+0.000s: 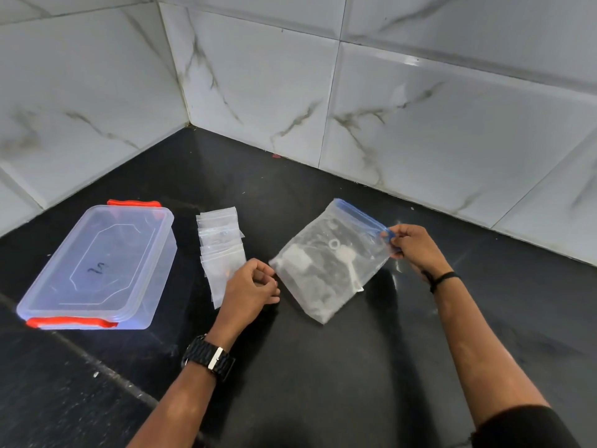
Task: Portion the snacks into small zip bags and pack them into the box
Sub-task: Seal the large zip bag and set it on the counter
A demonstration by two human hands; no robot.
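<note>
A large clear zip bag (326, 263) with a blue seal strip lies tilted on the black counter and holds pale snacks, some ring-shaped. My right hand (412, 248) pinches the right end of its blue seal. My left hand (250, 286) has curled fingers at the bag's lower left corner; whether it grips that corner I cannot tell. A loose pile of several small empty zip bags (221, 245) lies just left of that hand. At the left stands the clear plastic box (100, 266) with red clips, its lid on.
The black counter (323, 367) meets white marble-tiled walls (258, 85) in a corner behind the objects. A watch sits on my left wrist and a dark band on my right.
</note>
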